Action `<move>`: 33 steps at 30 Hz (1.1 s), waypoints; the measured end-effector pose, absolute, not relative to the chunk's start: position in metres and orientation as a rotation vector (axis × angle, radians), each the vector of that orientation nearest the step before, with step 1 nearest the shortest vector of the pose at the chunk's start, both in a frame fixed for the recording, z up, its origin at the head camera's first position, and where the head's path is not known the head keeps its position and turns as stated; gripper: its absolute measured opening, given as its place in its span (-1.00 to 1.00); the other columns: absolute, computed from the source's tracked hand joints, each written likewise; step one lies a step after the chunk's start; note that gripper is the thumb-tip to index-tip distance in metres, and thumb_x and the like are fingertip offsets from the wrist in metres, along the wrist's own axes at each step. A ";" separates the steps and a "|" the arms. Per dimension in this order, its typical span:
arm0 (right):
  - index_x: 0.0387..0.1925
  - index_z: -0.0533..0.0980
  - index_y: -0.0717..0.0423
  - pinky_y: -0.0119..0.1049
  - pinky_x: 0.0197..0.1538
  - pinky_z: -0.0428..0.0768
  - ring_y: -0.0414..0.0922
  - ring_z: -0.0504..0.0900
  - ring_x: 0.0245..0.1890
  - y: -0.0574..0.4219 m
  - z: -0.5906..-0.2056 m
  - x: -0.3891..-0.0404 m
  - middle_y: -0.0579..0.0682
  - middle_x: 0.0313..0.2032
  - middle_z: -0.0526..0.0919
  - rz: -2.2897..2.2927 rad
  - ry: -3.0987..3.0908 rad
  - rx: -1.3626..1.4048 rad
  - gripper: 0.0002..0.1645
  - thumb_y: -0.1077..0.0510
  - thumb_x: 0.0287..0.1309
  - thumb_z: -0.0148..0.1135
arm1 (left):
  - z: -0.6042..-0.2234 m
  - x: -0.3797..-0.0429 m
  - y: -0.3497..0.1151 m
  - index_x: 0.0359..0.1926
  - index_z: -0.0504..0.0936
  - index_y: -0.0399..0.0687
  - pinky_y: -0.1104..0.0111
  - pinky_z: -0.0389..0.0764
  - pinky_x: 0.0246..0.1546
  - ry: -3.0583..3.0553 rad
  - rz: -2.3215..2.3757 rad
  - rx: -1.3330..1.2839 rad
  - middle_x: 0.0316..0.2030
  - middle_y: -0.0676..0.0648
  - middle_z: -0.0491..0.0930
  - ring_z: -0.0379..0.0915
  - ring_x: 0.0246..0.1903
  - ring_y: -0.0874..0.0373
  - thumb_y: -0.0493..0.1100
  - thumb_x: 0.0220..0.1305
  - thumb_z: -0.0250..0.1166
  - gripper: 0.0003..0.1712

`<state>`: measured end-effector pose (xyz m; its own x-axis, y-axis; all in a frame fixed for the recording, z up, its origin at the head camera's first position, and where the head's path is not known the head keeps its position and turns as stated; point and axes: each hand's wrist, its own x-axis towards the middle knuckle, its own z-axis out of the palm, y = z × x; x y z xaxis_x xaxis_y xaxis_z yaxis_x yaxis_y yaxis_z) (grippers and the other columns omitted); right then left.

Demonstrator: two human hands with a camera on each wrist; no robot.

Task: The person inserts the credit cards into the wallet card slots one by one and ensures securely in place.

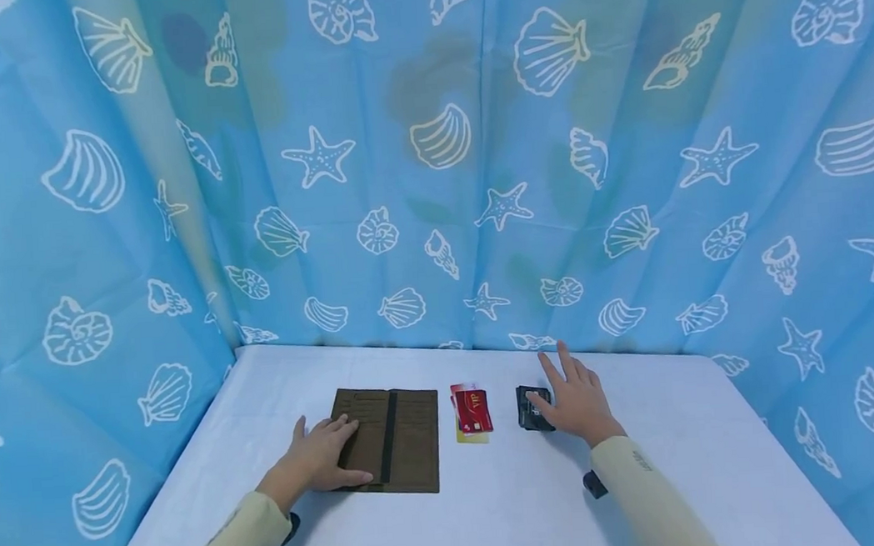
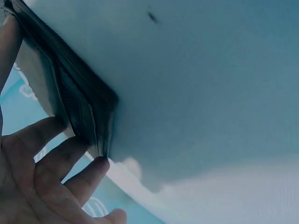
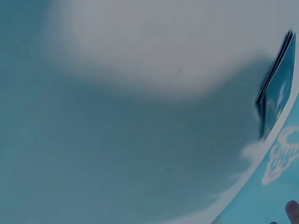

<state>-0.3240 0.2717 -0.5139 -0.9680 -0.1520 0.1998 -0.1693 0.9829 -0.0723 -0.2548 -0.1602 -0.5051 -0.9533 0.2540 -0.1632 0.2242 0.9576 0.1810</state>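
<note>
— Now, item one?
— Brown wallet (image 1: 390, 439), long and flat, matte, lying unfolded with a dark strip down its middle. The left hand (image 1: 321, 460) rests on its near-left part, fingers straight and spread; the left wrist view shows the fingertips (image 2: 96, 170) meeting its layered edge (image 2: 88, 116).
— Item two?
— Small stack of cards (image 1: 471, 413), glossy, rectangular, red on top with yellow beneath, just to the right of the wallet and between the two hands.
— Item three?
— Black cards or small case (image 1: 531, 409), dark and flat; which one cannot be told. The right hand (image 1: 576, 402) lies over its right side, fingers extended and slightly apart, touching it.
— Surface and surroundings?
— Table (image 1: 497, 511) under a smooth pale cloth; blue curtain (image 1: 431, 181) printed with white shells and starfish hangs on three sides beyond the hands.
</note>
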 end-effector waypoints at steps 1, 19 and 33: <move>0.54 0.02 0.00 0.36 0.43 0.14 0.34 0.13 0.44 0.266 -0.515 -0.325 0.23 0.56 -0.18 0.132 -2.929 0.248 0.00 -0.37 0.26 0.05 | -0.505 -0.255 -0.160 0.41 0.34 -0.12 -0.40 -0.12 0.38 2.924 0.240 0.364 0.42 -0.26 0.29 0.19 0.39 -0.28 0.45 -0.02 0.39 0.12; 0.55 0.01 -0.12 0.30 0.43 0.20 0.24 0.13 0.47 0.200 -0.518 -0.327 0.17 0.57 -0.14 0.180 -2.977 0.397 0.02 -0.38 0.21 0.13 | -0.505 -0.256 -0.161 0.39 0.36 -0.12 -0.40 -0.10 0.38 2.928 0.226 0.380 0.40 -0.25 0.31 0.23 0.38 -0.25 0.49 -0.05 0.38 0.14; 0.51 0.12 -0.12 0.30 0.37 0.32 0.22 0.25 0.42 0.168 -0.523 -0.325 0.13 0.51 0.13 0.314 -3.056 0.409 0.03 -0.33 0.11 0.30 | -0.504 -0.258 -0.165 0.34 0.42 -0.17 -0.19 0.29 0.34 2.878 0.567 0.346 0.40 -0.31 0.29 0.22 0.38 -0.28 0.14 -0.05 0.57 -0.03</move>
<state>-0.3251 0.1677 -0.5232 -0.9643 -0.2557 0.0683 -0.2643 0.9447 -0.1941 -0.2577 -0.1649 -0.5035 -0.9553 0.2619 -0.1372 0.1902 0.8997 0.3928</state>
